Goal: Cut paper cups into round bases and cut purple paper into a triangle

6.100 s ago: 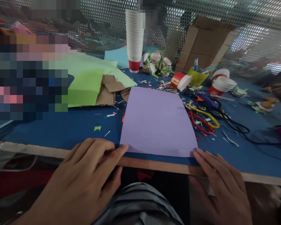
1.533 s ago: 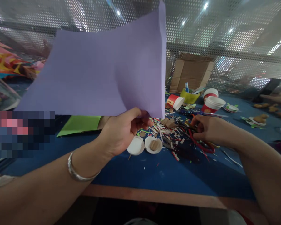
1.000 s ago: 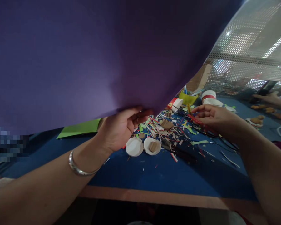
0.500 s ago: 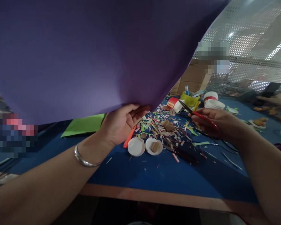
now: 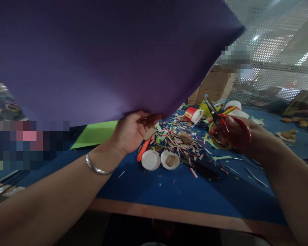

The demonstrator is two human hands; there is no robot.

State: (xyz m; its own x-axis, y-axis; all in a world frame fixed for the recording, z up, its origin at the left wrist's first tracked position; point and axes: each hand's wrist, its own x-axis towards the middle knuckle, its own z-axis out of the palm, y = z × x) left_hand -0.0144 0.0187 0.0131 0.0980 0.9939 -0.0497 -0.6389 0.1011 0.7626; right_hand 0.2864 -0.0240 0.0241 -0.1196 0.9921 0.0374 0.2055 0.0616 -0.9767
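A large purple sheet (image 5: 113, 61) fills the upper left, with its lower edge pinched in my left hand (image 5: 132, 133). The fingertips are partly hidden against the sheet. In my right hand (image 5: 246, 135) is a pair of scissors (image 5: 217, 118) with red handles, blades pointing up and to the left, clear of the sheet. A yellow loop, possibly another handle, shows below the right fingers. Under the left wrist lies a bright green sheet (image 5: 96, 133) on the blue tabletop.
Paper scraps (image 5: 184, 136) cover the table's middle, beside two small white discs (image 5: 151, 160), an orange strip (image 5: 143, 149) and a dark-handled knife (image 5: 202, 169). Behind stand a red-and-white paper cup (image 5: 192, 114), a white tub (image 5: 233, 106) and cardboard (image 5: 210, 87). Brown lumps (image 5: 287, 135) sit at right.
The scissors have turned upward in my right hand, showing their blades and red loops more fully. The purple sheet's right corner has bent down into view. My left hand keeps hold of its edge.
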